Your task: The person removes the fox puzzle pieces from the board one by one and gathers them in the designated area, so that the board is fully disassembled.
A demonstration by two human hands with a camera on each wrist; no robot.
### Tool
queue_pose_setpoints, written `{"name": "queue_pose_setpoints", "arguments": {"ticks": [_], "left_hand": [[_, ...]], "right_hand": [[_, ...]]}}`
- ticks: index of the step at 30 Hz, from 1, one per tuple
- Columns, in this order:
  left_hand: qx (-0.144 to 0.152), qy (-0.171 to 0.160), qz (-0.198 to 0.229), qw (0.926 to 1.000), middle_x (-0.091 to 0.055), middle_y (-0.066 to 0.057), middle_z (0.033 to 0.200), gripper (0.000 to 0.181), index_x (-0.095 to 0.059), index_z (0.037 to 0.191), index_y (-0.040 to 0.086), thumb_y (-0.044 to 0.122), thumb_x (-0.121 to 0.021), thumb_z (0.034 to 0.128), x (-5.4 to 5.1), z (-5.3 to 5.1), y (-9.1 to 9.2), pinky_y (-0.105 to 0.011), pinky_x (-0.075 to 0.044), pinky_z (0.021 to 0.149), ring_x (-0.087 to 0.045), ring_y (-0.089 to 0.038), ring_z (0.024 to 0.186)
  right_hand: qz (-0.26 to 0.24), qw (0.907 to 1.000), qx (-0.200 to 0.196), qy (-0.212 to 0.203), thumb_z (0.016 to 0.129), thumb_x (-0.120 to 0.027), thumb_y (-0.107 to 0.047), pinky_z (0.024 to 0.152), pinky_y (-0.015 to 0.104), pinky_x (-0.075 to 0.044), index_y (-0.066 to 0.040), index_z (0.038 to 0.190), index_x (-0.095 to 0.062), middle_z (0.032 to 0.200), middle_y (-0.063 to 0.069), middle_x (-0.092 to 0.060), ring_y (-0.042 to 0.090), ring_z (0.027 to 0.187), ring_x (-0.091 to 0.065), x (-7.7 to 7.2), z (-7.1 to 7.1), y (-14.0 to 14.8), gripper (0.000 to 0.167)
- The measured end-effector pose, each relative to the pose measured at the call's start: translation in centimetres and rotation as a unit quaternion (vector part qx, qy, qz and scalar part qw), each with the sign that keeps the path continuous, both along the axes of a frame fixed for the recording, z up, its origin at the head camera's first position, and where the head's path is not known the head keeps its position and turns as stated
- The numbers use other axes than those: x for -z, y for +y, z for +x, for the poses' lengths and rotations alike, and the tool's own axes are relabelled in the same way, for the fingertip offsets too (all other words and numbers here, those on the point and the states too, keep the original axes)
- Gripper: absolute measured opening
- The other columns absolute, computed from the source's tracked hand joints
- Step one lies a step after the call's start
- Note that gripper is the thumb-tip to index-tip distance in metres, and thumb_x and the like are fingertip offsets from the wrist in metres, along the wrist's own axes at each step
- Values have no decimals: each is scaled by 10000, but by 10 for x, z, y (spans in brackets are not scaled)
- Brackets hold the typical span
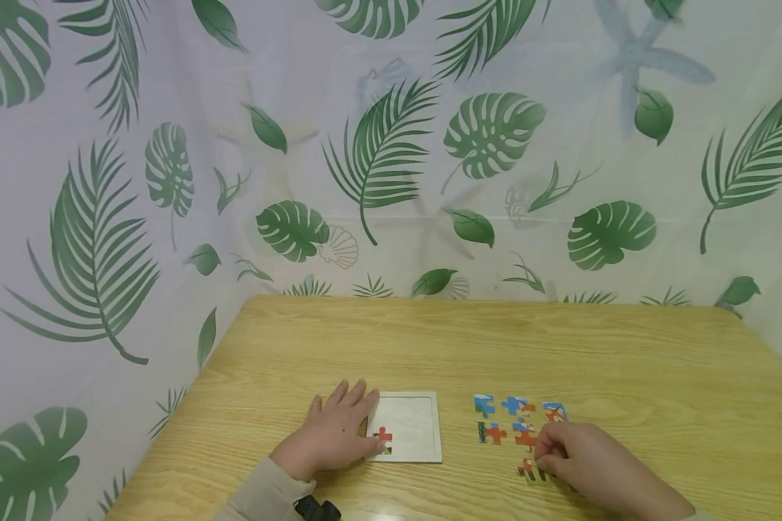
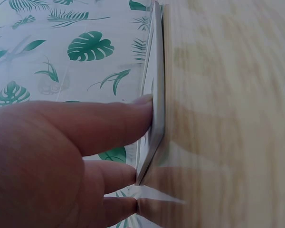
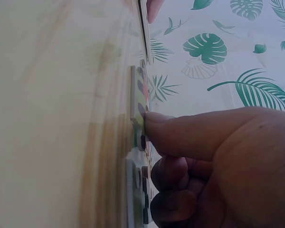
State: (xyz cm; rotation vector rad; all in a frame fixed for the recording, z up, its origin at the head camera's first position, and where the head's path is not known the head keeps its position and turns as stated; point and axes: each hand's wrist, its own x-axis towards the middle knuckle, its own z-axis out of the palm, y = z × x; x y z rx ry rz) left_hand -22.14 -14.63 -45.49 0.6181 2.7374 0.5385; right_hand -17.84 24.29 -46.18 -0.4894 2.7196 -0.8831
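Observation:
My left hand (image 1: 335, 434) lies across the left edge of a square white puzzle tray (image 1: 410, 423), fingers straight and spread. Its thumb touches the tray's near left part, also in the left wrist view, where the tray (image 2: 156, 71) is seen edge-on. One red jigsaw piece (image 1: 383, 435) sits in the tray's near left corner, partly under the thumb. On the right, my right hand (image 1: 586, 459) pinches a striped puzzle piece (image 1: 530, 470) between thumb and curled fingers. The thumb presses the edge of this piece (image 3: 138, 97) in the right wrist view; the fingertips behind are hidden.
Several loose puzzle pieces lie in rows right of the tray, among them a blue one (image 1: 484, 405) and a red one (image 1: 494, 433); the right hand covers some. The wooden table (image 1: 365, 340) meets a leaf-print curtain (image 1: 404, 253) at the back and left.

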Motion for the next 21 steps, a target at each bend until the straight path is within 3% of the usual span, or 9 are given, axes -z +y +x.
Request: {"name": "queue_pose_setpoints", "arguments": {"ticks": [21], "left_hand": [[-42, -1, -17, 10000, -209, -159, 1657, 813, -349, 1593, 125, 509, -660, 948, -2, 1, 1, -747, -94, 1105, -114, -421, 1518]], "right_hand": [[-59, 10000, -17, -73, 936, -731, -213, 565, 275, -403, -206, 878, -641, 711, -59, -545, 62, 601, -455, 4, -1, 0, 107]]}}
